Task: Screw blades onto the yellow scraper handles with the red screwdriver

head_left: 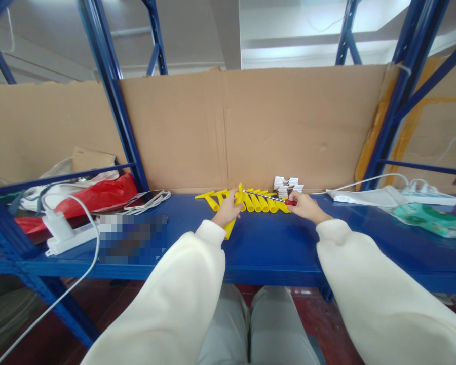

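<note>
My left hand [226,209] is closed around a yellow plastic piece [230,230] with a tube-like handle and a wider head, held tilted above the blue shelf. In my right hand [306,207] is a screwdriver [264,194], gripped by its red handle. Its metal shaft points left, and the tip is at the head of the held piece; whether it touches a screw is too small to tell. Behind my hands several similar yellow pieces [257,205] lie side by side in a row. A stack of small white parts [287,185] stands just beyond the screwdriver.
A cardboard panel [175,132] closes off the back of the blue shelf [273,253]. At left are a white power strip [76,238] with a cable, a red bag [99,195] and a phone [142,199]. A green packet [433,220] and white pouch [367,196] lie at right.
</note>
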`<state>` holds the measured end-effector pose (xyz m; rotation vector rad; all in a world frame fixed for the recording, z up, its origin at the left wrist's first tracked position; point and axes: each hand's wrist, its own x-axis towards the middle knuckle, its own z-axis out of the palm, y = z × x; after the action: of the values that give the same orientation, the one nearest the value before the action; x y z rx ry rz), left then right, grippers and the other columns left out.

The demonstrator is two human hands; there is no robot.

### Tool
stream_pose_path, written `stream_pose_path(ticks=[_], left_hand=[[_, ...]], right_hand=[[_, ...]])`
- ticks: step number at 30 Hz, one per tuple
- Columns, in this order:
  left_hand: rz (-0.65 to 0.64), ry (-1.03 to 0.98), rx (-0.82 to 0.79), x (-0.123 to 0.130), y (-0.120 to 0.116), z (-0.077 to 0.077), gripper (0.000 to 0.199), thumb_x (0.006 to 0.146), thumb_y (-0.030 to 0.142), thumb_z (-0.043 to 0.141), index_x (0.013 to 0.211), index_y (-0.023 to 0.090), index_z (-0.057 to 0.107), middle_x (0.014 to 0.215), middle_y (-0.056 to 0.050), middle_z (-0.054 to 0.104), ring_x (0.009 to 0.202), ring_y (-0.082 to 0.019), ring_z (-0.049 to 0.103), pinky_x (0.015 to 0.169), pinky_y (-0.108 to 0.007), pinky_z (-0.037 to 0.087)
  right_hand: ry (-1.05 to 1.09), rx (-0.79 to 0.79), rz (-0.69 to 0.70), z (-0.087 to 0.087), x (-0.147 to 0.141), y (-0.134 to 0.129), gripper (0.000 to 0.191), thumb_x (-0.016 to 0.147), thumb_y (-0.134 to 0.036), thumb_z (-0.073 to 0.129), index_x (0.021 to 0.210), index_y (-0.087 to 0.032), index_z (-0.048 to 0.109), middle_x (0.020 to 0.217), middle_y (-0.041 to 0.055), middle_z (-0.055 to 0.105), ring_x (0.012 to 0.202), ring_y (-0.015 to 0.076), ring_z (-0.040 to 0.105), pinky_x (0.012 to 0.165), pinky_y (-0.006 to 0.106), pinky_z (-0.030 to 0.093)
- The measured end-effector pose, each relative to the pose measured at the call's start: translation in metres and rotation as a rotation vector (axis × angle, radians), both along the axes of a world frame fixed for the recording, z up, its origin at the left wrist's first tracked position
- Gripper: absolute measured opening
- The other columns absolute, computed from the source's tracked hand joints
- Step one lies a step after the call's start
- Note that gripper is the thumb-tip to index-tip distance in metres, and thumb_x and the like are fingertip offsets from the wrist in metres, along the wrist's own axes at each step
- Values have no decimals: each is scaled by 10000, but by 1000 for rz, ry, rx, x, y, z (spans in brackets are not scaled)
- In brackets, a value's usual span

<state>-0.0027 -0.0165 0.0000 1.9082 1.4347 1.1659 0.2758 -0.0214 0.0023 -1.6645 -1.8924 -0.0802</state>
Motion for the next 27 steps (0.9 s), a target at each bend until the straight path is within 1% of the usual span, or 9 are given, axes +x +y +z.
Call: stream_pose_path(ticks=[2,8,15,21,25,27], left_hand=[[0,5,0,0,0,0,541,901,113,596,1433,175,514,1127,-88,727,467,-77,609,591,-239,561],[1,9,-13,1,-2,2,544,912,108,598,1447,153,509,1241,-149,702,449,-64,593,594,-256,565],[12,-15,-45,2,0,1,538,925,121,610,1450,171,502,1366,-199,656,440,-46,580,610,-261,580],[9,26,-60,0,5,-1,550,937,135,601,1473,179,480,1361,-182,659,482,-68,627,654,-281,597],[-6,9,-53,0,6,-2,539,938,122,584,1466,163,480,1254,-141,704,485,-80,630,591,-253,572],[-5,-9,-51,0,6,-2,541,932,119,589,1461,161,483,1257,-143,700,481,-78,629,566,-241,562]], right_hand=[[1,-6,-1,0,1,1,140,717,-177,657,798,-250,568,831,24,753,777,206,675,669,254,448],[-17,22,15,-3,4,5,136,724,-189,660,818,-253,587,836,25,759,778,210,676,657,254,443],[-25,7,-32,-2,2,3,137,726,-172,660,814,-251,592,849,34,761,795,214,685,670,255,443],[-16,76,23,-6,5,7,154,703,-160,661,772,-251,557,787,26,743,714,203,657,622,260,427],[-12,99,39,-6,6,9,152,695,-165,664,765,-253,561,755,18,731,689,202,650,607,263,424],[-15,86,25,-6,6,8,144,699,-168,665,775,-252,575,769,24,736,701,207,658,614,267,428]])
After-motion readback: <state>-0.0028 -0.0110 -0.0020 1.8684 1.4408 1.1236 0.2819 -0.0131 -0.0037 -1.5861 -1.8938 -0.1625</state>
